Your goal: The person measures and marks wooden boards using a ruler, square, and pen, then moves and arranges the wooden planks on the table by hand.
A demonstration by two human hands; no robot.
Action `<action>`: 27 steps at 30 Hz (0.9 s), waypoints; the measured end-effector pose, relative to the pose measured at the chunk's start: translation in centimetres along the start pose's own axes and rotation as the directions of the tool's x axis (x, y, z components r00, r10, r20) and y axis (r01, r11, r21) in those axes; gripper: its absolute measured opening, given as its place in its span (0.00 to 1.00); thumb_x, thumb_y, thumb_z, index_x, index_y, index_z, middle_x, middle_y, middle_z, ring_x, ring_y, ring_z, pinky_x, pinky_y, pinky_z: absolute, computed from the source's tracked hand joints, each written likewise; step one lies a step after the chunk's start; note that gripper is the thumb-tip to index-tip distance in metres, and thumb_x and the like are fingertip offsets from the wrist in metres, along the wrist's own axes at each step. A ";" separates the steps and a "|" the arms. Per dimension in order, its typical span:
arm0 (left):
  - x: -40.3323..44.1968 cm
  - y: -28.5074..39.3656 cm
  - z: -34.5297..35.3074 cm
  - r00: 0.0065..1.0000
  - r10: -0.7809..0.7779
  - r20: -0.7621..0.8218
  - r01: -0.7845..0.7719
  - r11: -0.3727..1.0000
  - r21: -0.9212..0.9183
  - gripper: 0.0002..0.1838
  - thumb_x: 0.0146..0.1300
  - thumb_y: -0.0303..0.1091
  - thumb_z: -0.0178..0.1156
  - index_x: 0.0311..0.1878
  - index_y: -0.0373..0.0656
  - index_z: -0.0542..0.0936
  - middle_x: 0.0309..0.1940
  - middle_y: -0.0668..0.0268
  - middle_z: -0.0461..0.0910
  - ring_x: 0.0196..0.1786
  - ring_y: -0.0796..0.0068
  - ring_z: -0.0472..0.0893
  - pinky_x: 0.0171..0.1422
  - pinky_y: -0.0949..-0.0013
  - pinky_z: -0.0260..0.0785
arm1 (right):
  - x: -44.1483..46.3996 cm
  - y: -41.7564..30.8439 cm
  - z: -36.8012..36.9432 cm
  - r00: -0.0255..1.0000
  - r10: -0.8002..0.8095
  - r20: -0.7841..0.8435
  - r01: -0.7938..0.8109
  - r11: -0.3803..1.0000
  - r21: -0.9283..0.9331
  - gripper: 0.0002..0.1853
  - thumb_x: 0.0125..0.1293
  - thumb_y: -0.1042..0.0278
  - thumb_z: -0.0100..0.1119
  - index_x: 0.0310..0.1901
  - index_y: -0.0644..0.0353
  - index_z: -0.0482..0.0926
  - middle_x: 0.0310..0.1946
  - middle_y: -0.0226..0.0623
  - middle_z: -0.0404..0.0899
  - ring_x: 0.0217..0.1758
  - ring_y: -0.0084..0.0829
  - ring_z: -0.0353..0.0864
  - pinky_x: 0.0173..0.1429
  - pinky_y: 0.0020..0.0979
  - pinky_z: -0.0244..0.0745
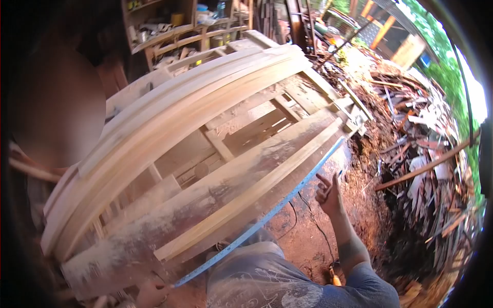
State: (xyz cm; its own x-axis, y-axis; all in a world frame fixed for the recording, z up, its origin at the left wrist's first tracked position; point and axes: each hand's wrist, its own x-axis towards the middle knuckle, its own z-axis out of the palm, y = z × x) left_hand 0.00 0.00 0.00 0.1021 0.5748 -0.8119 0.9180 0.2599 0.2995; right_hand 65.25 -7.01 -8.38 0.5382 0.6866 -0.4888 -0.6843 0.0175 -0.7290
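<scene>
Lining up the blue strip (282, 204) seems the step in hand; it runs along the table's (205, 204) near edge, beside a batten (251, 188). The right hand (328, 195), fingers loosely spread, looks free of any load near the strip's far end; the left hand (153, 295) is too blurred to tell. Adjusting calls for steadying both ends.

Plank stack (195, 105) on far side of bench (126, 249); single plank (251, 190) along bench's nr edge. Strip (267, 216) just in front of single plank, R hand (327, 192) nr strip's far end. Shelves (167, 41) behind bench, upper L. Scrap pile (429, 154) R of bench; cord (321, 232) on ground (303, 246) btwn.
</scene>
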 end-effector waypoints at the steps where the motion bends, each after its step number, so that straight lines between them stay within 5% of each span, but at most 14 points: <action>1: 0.0 -1.1 -2.2 1.000 -0.006 -0.026 0.007 0.999 0.052 0.24 0.60 0.55 0.71 0.42 0.41 0.90 0.23 0.57 0.82 0.28 0.70 0.81 0.38 0.64 0.72 | 1.0 1.7 1.6 0.999 -0.045 -0.006 0.045 0.999 -0.009 0.36 0.72 0.35 0.57 0.62 0.65 0.75 0.22 0.22 0.63 0.16 0.15 0.55 0.20 0.22 0.48; 2: -0.2 -1.8 -4.4 0.998 -0.015 -0.054 0.020 0.995 0.098 0.25 0.61 0.57 0.71 0.40 0.40 0.91 0.17 0.65 0.81 0.21 0.75 0.77 0.30 0.65 0.70 | 2.2 3.1 2.5 0.997 -0.064 0.034 0.064 0.998 0.017 0.31 0.74 0.45 0.60 0.60 0.70 0.76 0.24 0.20 0.63 0.19 0.13 0.59 0.21 0.20 0.51; 3: 0.7 2.3 4.6 0.995 0.102 0.022 -0.102 0.995 -0.006 0.24 0.60 0.56 0.71 0.40 0.41 0.91 0.17 0.63 0.80 0.22 0.74 0.78 0.31 0.65 0.70 | -0.1 -7.6 -3.0 0.989 -0.151 -0.003 0.148 0.975 -0.168 0.28 0.74 0.48 0.60 0.58 0.70 0.77 0.24 0.20 0.63 0.19 0.13 0.58 0.21 0.21 0.50; 4: 0.7 3.2 5.4 0.990 0.143 -0.016 -0.144 0.989 -0.029 0.23 0.60 0.55 0.71 0.40 0.41 0.91 0.17 0.62 0.80 0.22 0.73 0.78 0.31 0.65 0.71 | 0.8 -8.8 -3.0 0.984 -0.180 0.011 0.178 0.960 -0.214 0.25 0.75 0.50 0.60 0.55 0.70 0.78 0.24 0.20 0.63 0.19 0.13 0.58 0.21 0.21 0.50; 6: -0.8 2.3 3.2 0.986 0.147 -0.080 -0.146 0.989 0.018 0.22 0.59 0.54 0.72 0.41 0.43 0.91 0.18 0.61 0.80 0.23 0.72 0.79 0.33 0.64 0.71 | 1.5 -6.0 0.0 0.978 -0.207 -0.005 0.198 0.942 -0.270 0.19 0.74 0.55 0.61 0.45 0.68 0.80 0.21 0.20 0.62 0.18 0.13 0.57 0.21 0.22 0.51; 10: -1.1 1.3 4.8 0.995 0.087 -0.058 -0.085 0.996 0.034 0.19 0.57 0.51 0.72 0.41 0.45 0.91 0.20 0.60 0.82 0.25 0.71 0.81 0.35 0.63 0.72 | 0.7 -3.9 1.5 0.976 -0.215 -0.018 0.177 0.847 -0.501 0.17 0.73 0.55 0.63 0.43 0.64 0.79 0.19 0.19 0.63 0.19 0.13 0.61 0.23 0.24 0.55; 13: -2.4 1.0 6.3 0.997 -0.019 -0.071 0.019 1.000 -0.008 0.19 0.57 0.51 0.72 0.41 0.45 0.91 0.20 0.60 0.82 0.25 0.69 0.81 0.35 0.62 0.72 | -0.4 -2.9 3.0 0.854 -0.473 0.217 0.381 0.287 -0.879 0.21 0.71 0.50 0.63 0.41 0.65 0.83 0.21 0.30 0.75 0.27 0.25 0.75 0.33 0.29 0.69; 14: -2.9 0.8 6.5 0.995 -0.054 -0.079 0.053 0.998 -0.021 0.19 0.57 0.51 0.72 0.41 0.45 0.91 0.20 0.60 0.81 0.25 0.69 0.81 0.35 0.62 0.71 | -1.7 -3.4 4.1 0.855 -0.476 0.205 0.336 0.208 -0.919 0.23 0.70 0.47 0.64 0.43 0.66 0.81 0.29 0.40 0.81 0.34 0.31 0.78 0.42 0.34 0.73; 15: -3.1 0.4 6.8 0.995 -0.022 -0.096 0.019 0.999 -0.033 0.19 0.57 0.51 0.72 0.41 0.44 0.90 0.19 0.60 0.81 0.25 0.68 0.81 0.35 0.61 0.71 | -0.3 -2.6 2.9 0.791 -0.582 0.186 0.413 0.285 -0.865 0.27 0.69 0.44 0.65 0.48 0.66 0.77 0.36 0.43 0.80 0.34 0.30 0.77 0.40 0.35 0.73; 17: -3.3 -0.5 7.4 0.990 0.047 -0.136 -0.055 0.997 -0.054 0.19 0.57 0.51 0.72 0.40 0.44 0.90 0.19 0.60 0.81 0.26 0.66 0.81 0.35 0.61 0.71 | 4.1 -2.3 -0.5 0.723 -0.686 0.083 0.381 0.296 -0.876 0.30 0.65 0.41 0.69 0.53 0.60 0.74 0.28 0.30 0.72 0.25 0.21 0.66 0.30 0.27 0.64; 18: -3.4 -0.3 7.5 0.988 0.060 -0.141 -0.066 0.997 -0.040 0.19 0.57 0.50 0.72 0.40 0.44 0.90 0.20 0.59 0.82 0.26 0.66 0.82 0.35 0.60 0.71 | 1.8 -3.7 2.5 0.878 -0.457 -0.141 0.141 0.529 -0.837 0.34 0.63 0.40 0.71 0.56 0.59 0.70 0.29 0.31 0.70 0.20 0.22 0.63 0.23 0.29 0.61; 23: -2.9 -1.7 8.0 0.967 0.137 -0.215 -0.144 0.989 -0.017 0.20 0.56 0.51 0.73 0.40 0.43 0.90 0.26 0.57 0.84 0.31 0.64 0.83 0.39 0.59 0.72 | 8.1 -1.8 -1.8 0.890 -0.448 -0.084 0.214 0.574 -0.790 0.29 0.63 0.48 0.73 0.53 0.58 0.69 0.28 0.32 0.73 0.15 0.19 0.60 0.15 0.26 0.54; 25: -2.6 -1.9 8.0 0.966 0.155 -0.207 -0.166 0.985 -0.036 0.22 0.58 0.53 0.71 0.41 0.43 0.90 0.29 0.56 0.85 0.34 0.63 0.84 0.41 0.59 0.73 | 6.0 -2.7 0.8 0.939 -0.304 -0.159 0.136 0.755 -0.642 0.22 0.67 0.59 0.69 0.54 0.56 0.68 0.30 0.32 0.76 0.15 0.15 0.58 0.15 0.22 0.51; 27: -3.6 -1.1 7.4 0.977 0.115 -0.177 -0.131 0.988 -0.082 0.24 0.61 0.56 0.69 0.43 0.43 0.89 0.32 0.56 0.85 0.36 0.62 0.84 0.43 0.59 0.74 | 6.3 -2.2 -0.4 0.919 -0.393 -0.028 0.328 0.804 -0.496 0.20 0.67 0.68 0.66 0.54 0.57 0.67 0.32 0.33 0.80 0.15 0.12 0.58 0.15 0.19 0.49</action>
State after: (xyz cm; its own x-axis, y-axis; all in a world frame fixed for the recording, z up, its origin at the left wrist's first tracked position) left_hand 1.46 -8.08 -1.10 0.1377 0.7294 -0.6701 0.8620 0.2450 0.4438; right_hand 70.34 -3.01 -9.99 0.7772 0.6039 -0.1767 -0.1293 -0.1215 -0.9841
